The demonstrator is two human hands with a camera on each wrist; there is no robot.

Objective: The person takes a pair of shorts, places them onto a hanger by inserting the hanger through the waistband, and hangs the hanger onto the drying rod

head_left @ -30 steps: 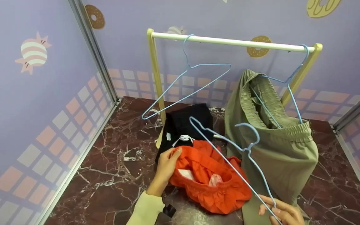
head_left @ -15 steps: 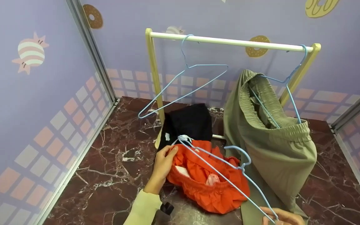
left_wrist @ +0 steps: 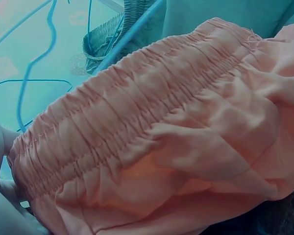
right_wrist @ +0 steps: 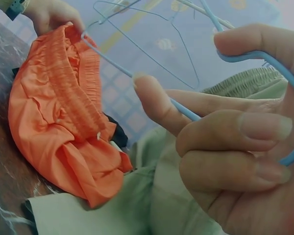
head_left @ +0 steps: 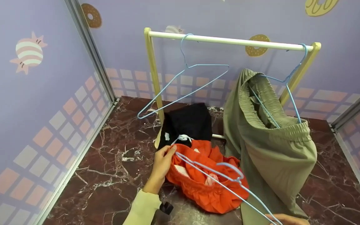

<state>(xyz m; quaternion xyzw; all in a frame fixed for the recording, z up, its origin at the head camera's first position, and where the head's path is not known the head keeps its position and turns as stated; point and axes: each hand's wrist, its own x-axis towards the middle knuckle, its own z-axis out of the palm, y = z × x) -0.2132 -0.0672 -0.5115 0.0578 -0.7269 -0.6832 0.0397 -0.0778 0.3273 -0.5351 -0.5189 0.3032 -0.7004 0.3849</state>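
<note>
My left hand (head_left: 162, 164) pinches the left edge of the waistband of the red elastic-waist shorts (head_left: 211, 198), which lie with the waist opening facing up. In the left wrist view their gathered waistband (left_wrist: 137, 112) fills the middle. At the bottom right of the head view my right hand (head_left: 287, 219), mostly cut off, holds a light blue wire hanger (head_left: 237, 179). Fingers (right_wrist: 225, 147) curl round its wire in the right wrist view. The hanger's far end lies over the waist opening beside my left thumb; whether it is inside the waistband I cannot tell.
A rack with a white rail (head_left: 230, 40) stands behind. From it hang a bare blue hanger (head_left: 186, 67) and, at right, olive trousers (head_left: 277, 150) on another. A black garment (head_left: 189, 122) lies behind the shorts on the marbled floor (head_left: 105, 175). Patterned walls enclose three sides.
My right hand has lowered the hanger and drawn it down, so its far end has come from above the black garment to the shorts' waist opening. My left hand keeps its hold.
</note>
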